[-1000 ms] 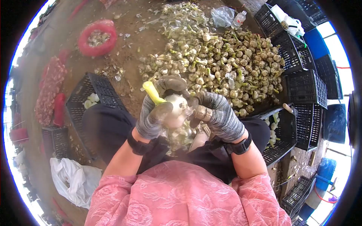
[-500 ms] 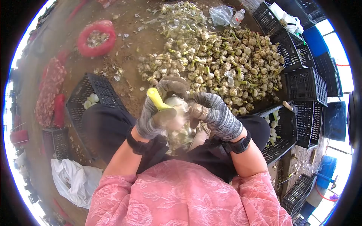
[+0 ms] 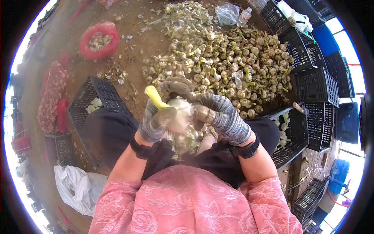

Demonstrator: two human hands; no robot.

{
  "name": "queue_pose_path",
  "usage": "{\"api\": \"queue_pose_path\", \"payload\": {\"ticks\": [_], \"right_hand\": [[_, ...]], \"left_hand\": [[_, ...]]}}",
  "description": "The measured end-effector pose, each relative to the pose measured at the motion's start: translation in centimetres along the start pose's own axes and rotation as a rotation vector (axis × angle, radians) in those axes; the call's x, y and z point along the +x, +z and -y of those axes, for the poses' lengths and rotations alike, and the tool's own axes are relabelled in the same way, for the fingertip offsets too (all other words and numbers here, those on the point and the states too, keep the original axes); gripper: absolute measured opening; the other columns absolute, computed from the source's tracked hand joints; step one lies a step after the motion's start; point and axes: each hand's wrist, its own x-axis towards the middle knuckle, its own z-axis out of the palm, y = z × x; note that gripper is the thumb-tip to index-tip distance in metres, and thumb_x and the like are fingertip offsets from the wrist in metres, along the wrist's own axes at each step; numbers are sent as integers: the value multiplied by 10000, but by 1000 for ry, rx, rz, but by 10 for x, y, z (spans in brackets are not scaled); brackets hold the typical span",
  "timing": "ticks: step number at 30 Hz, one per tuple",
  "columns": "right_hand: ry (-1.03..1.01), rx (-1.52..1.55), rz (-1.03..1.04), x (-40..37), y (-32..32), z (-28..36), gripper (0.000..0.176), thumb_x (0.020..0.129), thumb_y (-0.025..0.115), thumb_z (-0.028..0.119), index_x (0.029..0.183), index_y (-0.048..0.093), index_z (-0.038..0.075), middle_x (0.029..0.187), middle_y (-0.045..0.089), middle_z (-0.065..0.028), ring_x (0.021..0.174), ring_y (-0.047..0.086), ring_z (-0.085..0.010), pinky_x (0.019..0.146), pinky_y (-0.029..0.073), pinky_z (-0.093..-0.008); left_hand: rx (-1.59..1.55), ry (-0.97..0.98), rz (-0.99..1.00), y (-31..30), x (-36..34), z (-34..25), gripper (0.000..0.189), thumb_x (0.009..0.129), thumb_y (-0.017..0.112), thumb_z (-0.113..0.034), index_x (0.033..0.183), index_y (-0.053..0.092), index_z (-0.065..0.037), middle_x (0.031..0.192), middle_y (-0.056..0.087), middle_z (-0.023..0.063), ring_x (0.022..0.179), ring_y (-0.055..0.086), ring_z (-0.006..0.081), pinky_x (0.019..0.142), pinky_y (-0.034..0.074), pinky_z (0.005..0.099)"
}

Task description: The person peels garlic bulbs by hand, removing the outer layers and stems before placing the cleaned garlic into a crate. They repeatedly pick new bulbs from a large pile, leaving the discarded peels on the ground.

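Left hand (image 3: 152, 123) gripping a garlic bulb (image 3: 180, 120), right hand (image 3: 224, 115) pinching its side — presumably light and firm, with fragile skin — best held around the body.

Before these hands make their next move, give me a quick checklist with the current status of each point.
1. Left hand has the garlic bulb: ok, fingers and thumb wrap around it.
2. Right hand pinching the bulb: cannot tell; its fingers are at the bulb, but contact is blurred.
3. Stem free of the fingers: ok, most of it juts out beyond the left thumb.
4. Bulb fully peeled: cannot tell, blurred and partly covered.
5. Crate beside the right knee open on top: ok, bulbs show inside.
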Motion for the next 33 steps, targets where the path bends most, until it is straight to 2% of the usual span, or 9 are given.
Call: {"api": "queue_pose_path", "payload": {"ticks": [2, 6, 8, 11, 13, 15, 23, 25, 33], "right_hand": [[59, 83, 19, 1, -2, -1, 333, 827, 598, 184, 1107, 527, 17, 912, 587, -2, 769, 530, -71, 667, 462, -234], [-1, -16, -30, 2, -3, -2, 272, 821, 603, 182, 1027, 559, 9, 881, 611, -58, 728, 556, -107, 637, 464, -251], [-149, -726, -165, 6, -10, -12, 211, 797, 621, 166, 931, 577, 9, 848, 612, -133, 705, 573, -163, 620, 455, -261], [-377, -1033, -329, 11, -14, -17, 160, 777, 629, 144, 839, 580, 5, 775, 597, -172, 660, 577, -231, 593, 454, -282], [-493, -976, -363, 13, -20, -23, 165, 762, 644, 145, 850, 588, 17, 722, 604, -139, 602, 575, -226, 565, 457, -293], [-473, -709, -399, 12, -20, -22, 205, 750, 659, 158, 877, 587, 13, 683, 591, -122, 563, 561, -196, 552, 457, -287], [-435, -817, -424, 12, -2, -13, 428, 619, 768, 291, 893, 600, 10, 689, 588, -85, 612, 555, -183, 606, 461, -285], [-441, -818, -412, 12, -4, -13, 416, 617, 770, 282, 883, 605, 8, 688, 588, -88, 598, 550, -179, 587, 457, -283], [-399, -641, -310, 6, -8, -10, 349, 674, 739, 156, 957, 607, 0, 754, 606, -88, 645, 575, -132, 606, 468, -260]], "left_hand": [[-177, -188, -161, 5, -9, -6, 587, 692, 676, -310, 1126, 442, 10, 966, 534, 158, 821, 552, 225, 710, 486, 345], [-303, -196, -169, 6, -4, -9, 612, 719, 633, -363, 1134, 434, 41, 966, 544, 181, 774, 577, 246, 636, 507, 334], [-290, -136, -195, 6, 2, -9, 589, 723, 621, -367, 1111, 451, 42, 985, 544, 175, 799, 578, 252, 656, 511, 333], [-174, -155, -208, -3, 2, -13, 503, 710, 625, -299, 1066, 490, 29, 1049, 537, 125, 884, 571, 198, 743, 504, 302], [-53, -355, -265, -5, 3, -9, 526, 662, 695, -230, 1086, 491, 5, 1040, 541, 92, 878, 569, 170, 761, 494, 293], [-31, -344, -102, -6, 6, -3, 596, 616, 747, -166, 1126, 473, -23, 1034, 541, 63, 899, 556, 157, 791, 474, 277], [-80, -304, -80, 16, 5, 2, 695, 561, 807, -189, 1143, 464, -25, 1051, 541, 80, 967, 521, 181, 865, 427, 318], [1068, -2, 56, 24, 9, -8, 622, 568, 794, -215, 1082, 510, -12, 1034, 547, 112, 948, 530, 242, 860, 427, 344], [1073, 13, 37, 27, 5, -9, 652, 559, 794, -217, 1102, 495, -16, 1037, 540, 125, 948, 534, 260, 855, 427, 348]]}}
